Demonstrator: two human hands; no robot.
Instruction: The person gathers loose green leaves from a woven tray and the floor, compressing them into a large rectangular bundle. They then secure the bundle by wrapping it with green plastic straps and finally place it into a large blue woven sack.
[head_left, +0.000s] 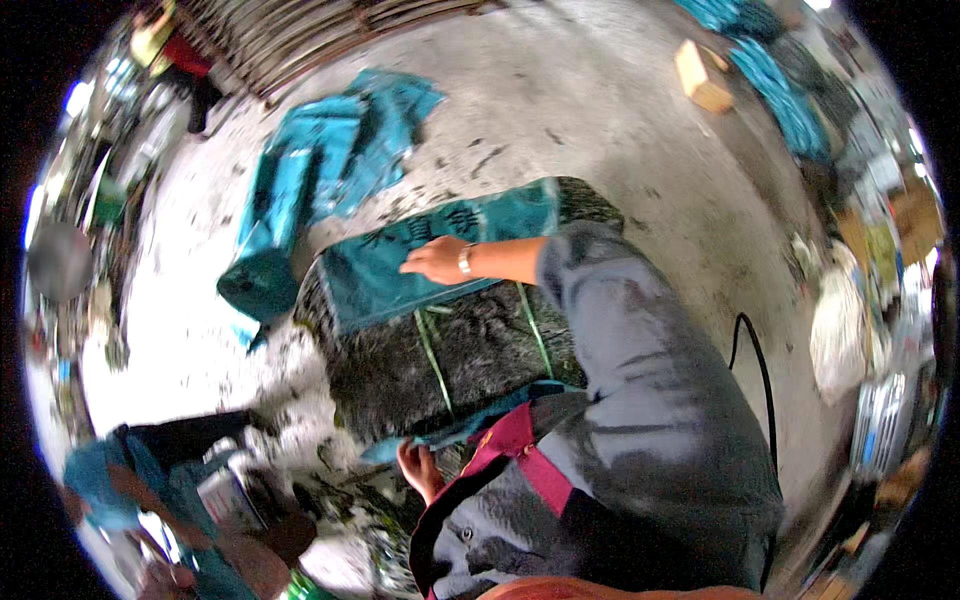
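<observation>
A large bale (480, 345) of dark, matted material lies before me, with pale green straps around it. Across its top is a teal plastic sheet (517, 214) bearing dark writing. My right hand (439, 260), with a band at the wrist, is over this sheet; whether its fingers pinch the sheet is not clear. My left hand (420, 469) is low beside the bale's near edge, by a second strip of teal sheet (386, 450). Its fingers look bent, and I cannot tell whether they hold the strip.
Teal sheeting (322, 157) lies on the floor beyond the bale. A person (176, 60) is at the upper left, and another in teal (142, 480) is at the lower left. A black cable (765, 382), a cardboard box (703, 77) and a white sack (838, 326) are to the right.
</observation>
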